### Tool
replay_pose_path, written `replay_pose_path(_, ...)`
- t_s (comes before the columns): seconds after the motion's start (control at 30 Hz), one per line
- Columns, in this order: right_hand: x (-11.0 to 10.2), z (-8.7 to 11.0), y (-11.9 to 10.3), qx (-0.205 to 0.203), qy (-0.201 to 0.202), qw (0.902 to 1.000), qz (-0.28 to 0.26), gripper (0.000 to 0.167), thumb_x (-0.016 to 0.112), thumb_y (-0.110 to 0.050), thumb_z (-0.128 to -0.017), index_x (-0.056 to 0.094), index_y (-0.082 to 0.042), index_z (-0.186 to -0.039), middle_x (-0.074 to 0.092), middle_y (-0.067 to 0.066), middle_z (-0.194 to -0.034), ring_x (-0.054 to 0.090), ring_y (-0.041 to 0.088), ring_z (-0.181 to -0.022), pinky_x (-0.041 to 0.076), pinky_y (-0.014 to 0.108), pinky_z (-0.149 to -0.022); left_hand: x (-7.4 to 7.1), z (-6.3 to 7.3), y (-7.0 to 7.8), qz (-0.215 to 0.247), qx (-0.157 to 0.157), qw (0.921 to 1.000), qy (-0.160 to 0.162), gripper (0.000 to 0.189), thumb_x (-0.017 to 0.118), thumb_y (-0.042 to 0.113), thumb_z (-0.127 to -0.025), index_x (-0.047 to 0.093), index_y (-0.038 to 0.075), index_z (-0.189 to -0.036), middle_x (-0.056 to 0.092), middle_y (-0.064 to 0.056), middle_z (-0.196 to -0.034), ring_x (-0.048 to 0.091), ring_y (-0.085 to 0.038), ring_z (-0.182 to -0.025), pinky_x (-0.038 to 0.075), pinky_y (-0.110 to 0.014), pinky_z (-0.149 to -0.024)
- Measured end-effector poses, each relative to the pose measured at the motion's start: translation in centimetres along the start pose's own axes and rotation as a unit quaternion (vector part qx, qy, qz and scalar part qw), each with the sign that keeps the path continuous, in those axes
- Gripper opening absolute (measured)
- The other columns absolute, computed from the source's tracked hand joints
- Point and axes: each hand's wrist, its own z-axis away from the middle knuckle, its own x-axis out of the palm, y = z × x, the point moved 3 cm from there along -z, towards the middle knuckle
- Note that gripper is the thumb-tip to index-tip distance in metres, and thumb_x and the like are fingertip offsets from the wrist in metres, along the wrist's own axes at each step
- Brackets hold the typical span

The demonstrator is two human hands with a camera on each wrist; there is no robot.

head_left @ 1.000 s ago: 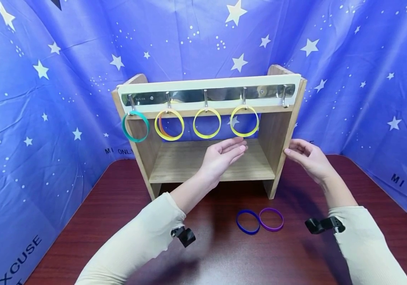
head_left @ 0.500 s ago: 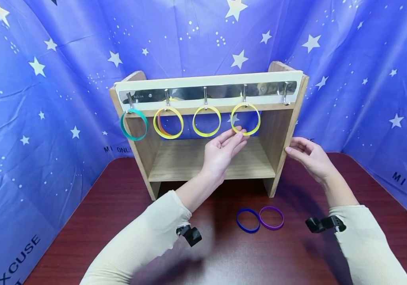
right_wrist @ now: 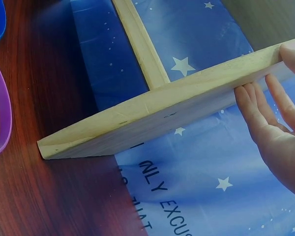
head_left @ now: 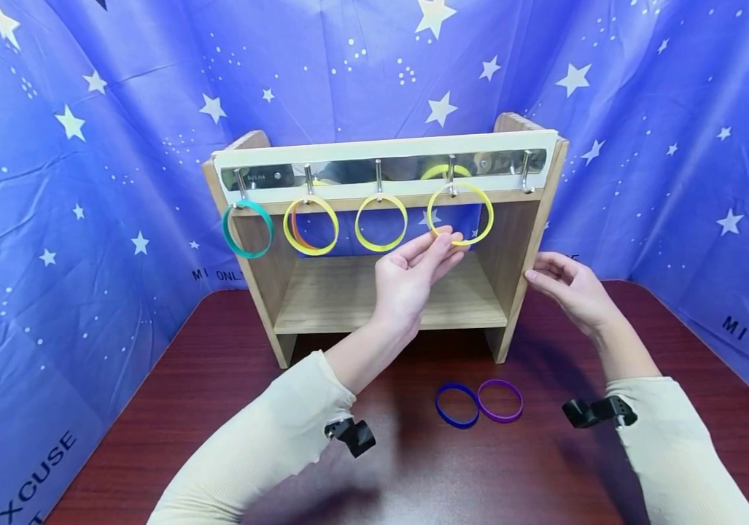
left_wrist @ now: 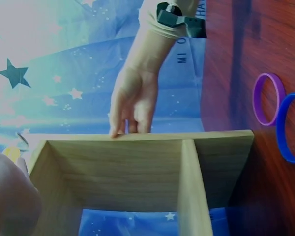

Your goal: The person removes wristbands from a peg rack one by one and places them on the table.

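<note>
Head view: we are seeing a wooden rack [head_left: 341, 297] standing on a dark red tabletop [head_left: 446, 481] before a starry blue curtain [head_left: 348, 73]. A metal strip [head_left: 410, 171] with hooks is running along the rack's upper front. Toward the rack's right end, the left hand [head_left: 410, 275] is pinching the lower edge of the rightmost yellow ring [head_left: 491, 213] between thumb and fingers; the ring is overlapping the fourth hook [head_left: 451, 171], though whether it is bearing on it we are unable to tell. Leftward along the rack, a second yellow ring [head_left: 381, 249], a third yellow ring [head_left: 311, 252] with an orange ring [head_left: 295, 230], and a teal ring [head_left: 248, 255] are hanging. The right hand [head_left: 574, 292] is touching the rack's right side, fingers relaxed, thumb apart. In front of the rack, a blue ring [head_left: 458, 424] and a purple ring [head_left: 501, 418] are lying side by side. Left wrist view: we are finding the left hand partly showing beside the rack's top, fingers mostly hidden. Right wrist view: we are noting the right thumb resting on the rack's front edge, the fingertips touching its outer face.
</note>
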Motion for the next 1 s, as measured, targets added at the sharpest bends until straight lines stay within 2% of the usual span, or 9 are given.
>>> replay_pose_path(0.2, 0.1, -0.1, 0.2, -0.005, -0.008, 0.9999, -0.013, 0.029, 0.056, 0.008, -0.091, 0.064, -0.018, -0.102, 0.065, -0.010, -0.094, 0.062, 0.000, -0.086, 0.056, 0.010, -0.079, 0.5, 0.4, 1.0, 0.003, 0.008, 0.9998, -0.015, 0.028, 0.059, -0.003, -0.091, 0.060, -0.015, -0.117, 0.058, -0.038, -0.117, 0.072, -0.011, -0.078, 0.060, -0.035, -0.088)
replay_pose_path(0.37, 0.0, -0.2, 0.2, -0.005, -0.008, 0.9999, -0.007, 0.030, 0.056, 0.008, -0.091, 0.064, -0.019, -0.102, 0.065, -0.010, -0.094, 0.063, 0.000, -0.086, 0.056, 0.010, -0.079, 0.3, 0.8, 1.4, -0.004, 0.007, 0.9995, -0.031, 0.029, 0.059, -0.004, -0.092, 0.059, -0.016, -0.118, 0.057, -0.039, -0.118, 0.072, -0.010, -0.081, 0.059, -0.036, -0.090)
replay_pose_path(0.7, 0.0, -0.2, 0.0, 0.002, -0.009, 1.0000, -0.001, 0.028, 0.056, 0.006, -0.091, 0.062, -0.019, -0.103, 0.065, -0.010, -0.095, 0.063, -0.001, -0.087, 0.056, 0.010, -0.080, -1.3, 1.4, 1.7, -0.048, 0.002, 0.9970, -0.061, 0.030, 0.057, -0.003, -0.093, 0.058, -0.015, -0.120, 0.058, -0.036, -0.120, 0.072, -0.011, -0.090, 0.058, -0.036, -0.093)
replay_pose_path(0.83, 0.1, -0.2, -0.1, 0.001, -0.007, 1.0000, -0.002, 0.028, 0.056, 0.007, -0.091, 0.063, -0.019, -0.103, 0.065, -0.010, -0.095, 0.063, -0.001, -0.087, 0.056, 0.010, -0.079, -1.9, 1.9, 2.0, -0.068, 0.001, 0.9949, -0.074, 0.029, 0.057, -0.001, -0.094, 0.059, -0.015, -0.119, 0.059, -0.036, -0.118, 0.072, -0.009, -0.089, 0.058, -0.037, -0.094)
replay_pose_path(1.0, 0.0, -0.1, -0.1, 0.001, -0.004, 1.0000, 0.001, 0.029, 0.056, 0.007, -0.091, 0.063, -0.019, -0.102, 0.065, -0.010, -0.094, 0.063, -0.001, -0.086, 0.055, 0.010, -0.079, -2.8, 2.6, 2.0, -0.099, -0.010, 0.9923, -0.074, 0.028, 0.059, 0.000, -0.092, 0.061, -0.014, -0.117, 0.065, -0.032, -0.113, 0.072, -0.010, -0.088, 0.058, -0.040, -0.094)
